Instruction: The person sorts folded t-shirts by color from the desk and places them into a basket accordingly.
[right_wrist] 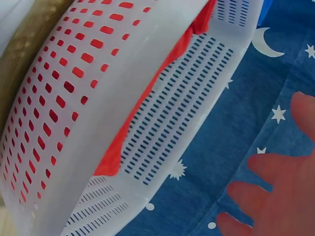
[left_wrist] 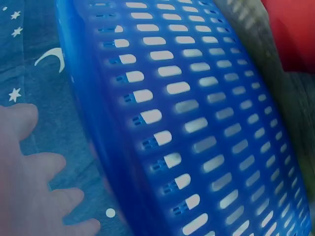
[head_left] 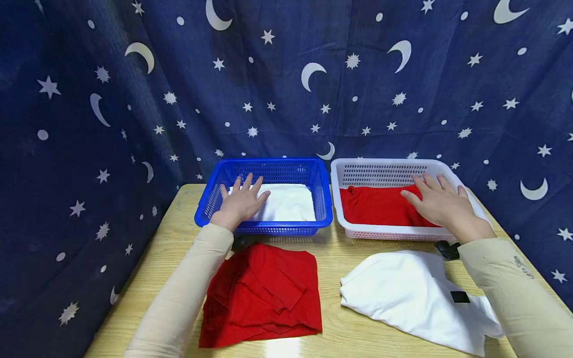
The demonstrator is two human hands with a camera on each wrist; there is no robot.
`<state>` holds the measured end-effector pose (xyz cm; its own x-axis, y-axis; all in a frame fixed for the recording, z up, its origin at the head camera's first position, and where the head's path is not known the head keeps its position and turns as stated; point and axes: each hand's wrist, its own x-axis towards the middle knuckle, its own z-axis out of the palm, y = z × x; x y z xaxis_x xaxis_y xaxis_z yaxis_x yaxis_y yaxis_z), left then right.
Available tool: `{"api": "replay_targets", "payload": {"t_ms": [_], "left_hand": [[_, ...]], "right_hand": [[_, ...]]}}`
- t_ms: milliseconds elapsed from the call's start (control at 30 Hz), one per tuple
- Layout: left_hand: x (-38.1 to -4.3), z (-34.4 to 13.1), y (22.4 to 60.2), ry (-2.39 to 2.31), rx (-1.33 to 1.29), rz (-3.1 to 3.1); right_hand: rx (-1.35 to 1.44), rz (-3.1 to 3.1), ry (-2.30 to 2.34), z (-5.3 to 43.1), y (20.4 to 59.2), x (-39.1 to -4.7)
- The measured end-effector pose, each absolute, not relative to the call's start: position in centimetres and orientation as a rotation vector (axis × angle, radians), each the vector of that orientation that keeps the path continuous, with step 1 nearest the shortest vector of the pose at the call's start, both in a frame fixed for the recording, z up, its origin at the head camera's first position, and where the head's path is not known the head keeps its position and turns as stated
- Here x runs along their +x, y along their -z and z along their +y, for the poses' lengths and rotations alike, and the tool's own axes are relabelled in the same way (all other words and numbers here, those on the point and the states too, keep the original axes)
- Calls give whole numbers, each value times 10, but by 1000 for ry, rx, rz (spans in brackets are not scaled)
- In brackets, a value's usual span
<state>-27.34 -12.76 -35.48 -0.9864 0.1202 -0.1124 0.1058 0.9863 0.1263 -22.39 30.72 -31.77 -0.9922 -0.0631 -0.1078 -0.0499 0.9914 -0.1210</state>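
My left hand [head_left: 240, 203], fingers spread, hovers over the blue basket [head_left: 264, 224] and overlaps the folded white cloth [head_left: 288, 201] inside it. In the left wrist view the spread fingers [left_wrist: 47, 167] show beside the basket's slotted wall. Over the white basket [head_left: 394, 232] my right hand [head_left: 440, 201] is spread as well, above the folded red cloth [head_left: 376, 205] lying in it. The right wrist view has the fingers [right_wrist: 266, 196] apart beyond the white rim. Neither hand holds anything.
On the wooden table [head_left: 331, 278], a red folded garment [head_left: 277, 293] lies before the blue basket. A white garment [head_left: 403, 293] with a black patch lies before the white basket, partly behind my right forearm. A dark blue curtain [head_left: 286, 89] with moons and stars hangs behind.
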Motion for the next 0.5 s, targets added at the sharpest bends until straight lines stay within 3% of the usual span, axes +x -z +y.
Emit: {"api": "replay_targets", "payload": {"t_ms": [333,500], "left_hand": [[-255,-122,351,-404,260,3252],[-234,-122,355,-795,183,3314]], "right_hand": [[-119,3247,287,296,322,-215],[-130,3321,590,287,329,-204]]}}
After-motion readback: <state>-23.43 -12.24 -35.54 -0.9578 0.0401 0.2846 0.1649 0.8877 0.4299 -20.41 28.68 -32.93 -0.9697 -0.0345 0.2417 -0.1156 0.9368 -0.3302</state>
